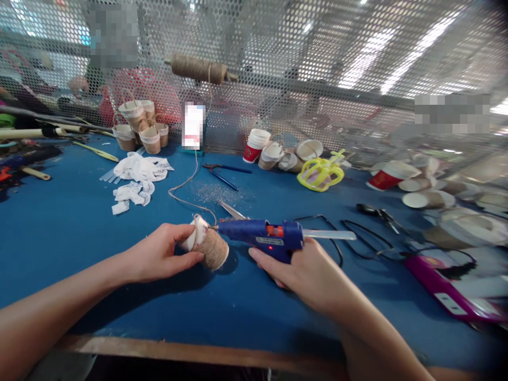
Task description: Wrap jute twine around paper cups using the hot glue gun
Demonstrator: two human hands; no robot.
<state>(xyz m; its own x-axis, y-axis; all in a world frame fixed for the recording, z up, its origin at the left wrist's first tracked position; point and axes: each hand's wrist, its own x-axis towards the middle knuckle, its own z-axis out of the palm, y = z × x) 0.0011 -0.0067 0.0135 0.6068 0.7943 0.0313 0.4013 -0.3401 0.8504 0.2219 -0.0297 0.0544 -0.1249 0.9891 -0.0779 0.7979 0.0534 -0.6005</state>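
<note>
"Wooden table edge (170,348) along the bottom; what am I holding beyond it?"

"At the lower centre, my left hand (159,253) pinches a twine-wrapped cup (212,248) between thumb and fingers. It lies tilted above the blue tabletop (190,312), a white band (198,233) near its rim."

"And my right hand (311,272)?"

"Curled around the handle of a blue glue gun (260,235), right of the cup. Its nozzle points left at the band; I cannot tell whether they touch. A clear glue stick (331,234) sticks out behind, and a red light glows on its side."

"What surrounds them?"

"Scissors (233,210) just behind the gun, pliers (224,177) farther back at the centre. Twine (182,186) trails toward the cup. White lace (138,168) lies left of centre, small baskets (150,138) stand upper left, and a yellow basket (319,173) sits right of centre."
</note>
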